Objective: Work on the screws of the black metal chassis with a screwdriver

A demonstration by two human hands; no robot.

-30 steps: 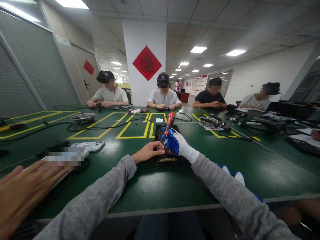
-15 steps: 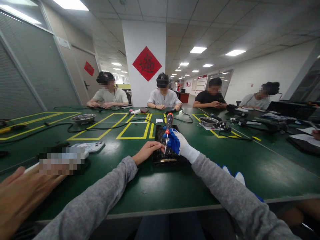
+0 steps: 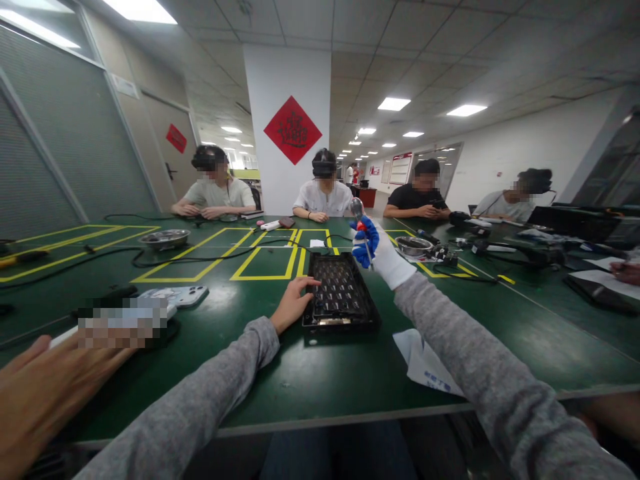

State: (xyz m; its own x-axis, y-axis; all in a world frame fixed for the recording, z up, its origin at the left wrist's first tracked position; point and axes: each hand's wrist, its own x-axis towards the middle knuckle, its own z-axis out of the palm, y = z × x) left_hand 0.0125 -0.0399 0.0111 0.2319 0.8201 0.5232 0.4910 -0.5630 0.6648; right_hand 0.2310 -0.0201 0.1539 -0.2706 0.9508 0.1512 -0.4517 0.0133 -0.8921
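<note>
My left hand [image 3: 293, 303] is bare, its fingers stretched over the left edge of a black case [image 3: 371, 307] and touching it. Inside the case lies a dark panel [image 3: 340, 288] with rows of small metallic parts. A white glove with blue fingers covers my right hand [image 3: 373, 245]. That hand is closed around a screwdriver [image 3: 357, 208], raised above the far right corner of the case, clear of the panel. The screwdriver's handle points up and its shaft slants down; the fingers partly hide it.
White material with blue print [image 3: 425, 363] lies partly under my right forearm. Metal bowls [image 3: 165, 238] [image 3: 414, 246] stand farther back, left and right. Black cables [image 3: 240, 253] cross the table. At left are another person's hand [image 3: 65, 380] and a phone [image 3: 193, 295]. Several people sit opposite.
My right hand has lifted the screwdriver up and to the right, away from the panel, uncovering it. My left hand has drawn back left to the case's edge. The white printed material has come into view.
</note>
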